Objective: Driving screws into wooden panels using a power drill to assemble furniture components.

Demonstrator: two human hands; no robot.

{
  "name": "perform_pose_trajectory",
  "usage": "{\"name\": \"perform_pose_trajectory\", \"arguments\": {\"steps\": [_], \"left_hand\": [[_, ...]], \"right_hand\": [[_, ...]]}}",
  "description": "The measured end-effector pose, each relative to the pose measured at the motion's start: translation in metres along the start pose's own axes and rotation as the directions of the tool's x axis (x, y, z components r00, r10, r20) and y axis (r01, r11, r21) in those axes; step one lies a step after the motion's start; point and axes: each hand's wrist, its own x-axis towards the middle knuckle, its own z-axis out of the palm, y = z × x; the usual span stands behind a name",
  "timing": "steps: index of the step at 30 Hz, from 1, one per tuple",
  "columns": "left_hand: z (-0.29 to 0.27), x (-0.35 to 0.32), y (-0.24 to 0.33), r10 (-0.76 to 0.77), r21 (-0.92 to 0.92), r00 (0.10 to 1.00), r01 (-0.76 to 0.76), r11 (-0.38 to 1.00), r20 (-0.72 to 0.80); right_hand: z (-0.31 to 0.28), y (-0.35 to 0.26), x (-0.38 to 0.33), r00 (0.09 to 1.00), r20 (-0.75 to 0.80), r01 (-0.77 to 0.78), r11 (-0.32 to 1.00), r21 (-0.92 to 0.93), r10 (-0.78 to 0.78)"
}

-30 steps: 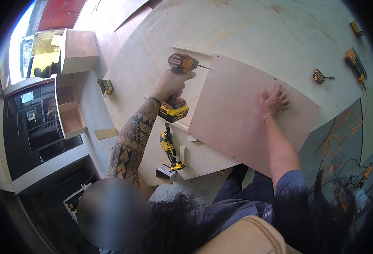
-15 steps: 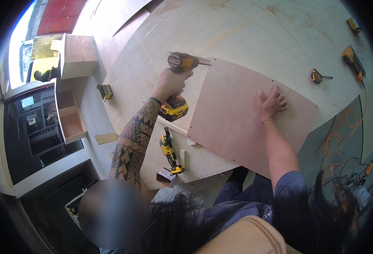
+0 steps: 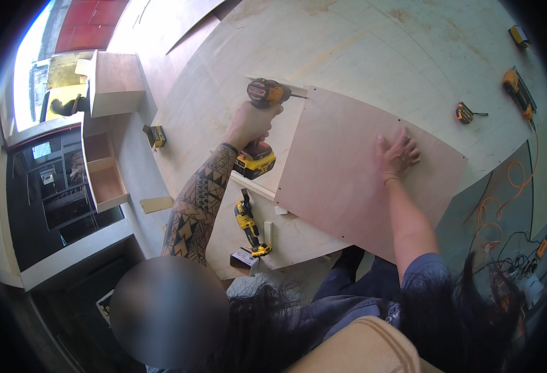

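- Pressing down on the thin plywood panel [image 3: 360,168], the right hand [image 3: 396,154] is laid flat with fingers spread, closed on nothing; the panel is judged to be pinned this way so that it cannot slide while its edge is worked.
- The cordless drill [image 3: 262,124] is held in the left hand [image 3: 248,124], the grip wrapped fully round the handle, with the bit brought to the panel's upper left edge, where a light strip of wood [image 3: 273,82] lies beneath; the tool is kept level, apparently so that the fastener runs straight.
- The panel lies on the large pale worktop [image 3: 373,56], its near corner hanging past the worktop's edge toward the person.
- The panel is seen as a flat, pinkish-brown sheet, smooth, with small dark dots spaced along its edges.
- Below the panel's left edge, a second yellow power tool [image 3: 248,225] is laid on the worktop.
- To the right of the panel, a tape measure [image 3: 464,113] rests, and further right another yellow tool [image 3: 517,90] with an orange cable [image 3: 503,199].
- Left of the panel, well apart, an open wooden cabinet [image 3: 102,174] is set.
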Motion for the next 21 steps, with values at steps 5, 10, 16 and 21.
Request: {"name": "perform_pose_trajectory", "arguments": {"steps": [5, 10, 16, 21], "left_hand": [[-0.004, 0.011, 0.008, 0.038, 0.025, 0.998, -0.039, 0.999, 0.051], [-0.009, 0.017, 0.023, 0.039, 0.046, 0.996, -0.044, 0.998, 0.085], [-0.006, 0.021, 0.031, 0.015, 0.081, 0.994, -0.023, 0.996, 0.104], [-0.001, 0.028, 0.029, -0.009, 0.081, 0.993, 0.0, 0.997, 0.116]], "right_hand": [[0.0, -0.001, -0.001, 1.0, 0.001, -0.002, 1.0, -0.01, 0.002], [-0.001, -0.001, -0.002, 1.0, 0.001, -0.008, 1.0, -0.022, 0.008], [-0.003, -0.001, -0.001, 1.0, 0.02, -0.017, 1.0, -0.021, 0.017], [-0.001, 0.0, -0.003, 0.999, 0.033, -0.03, 0.999, -0.014, 0.031]]}}
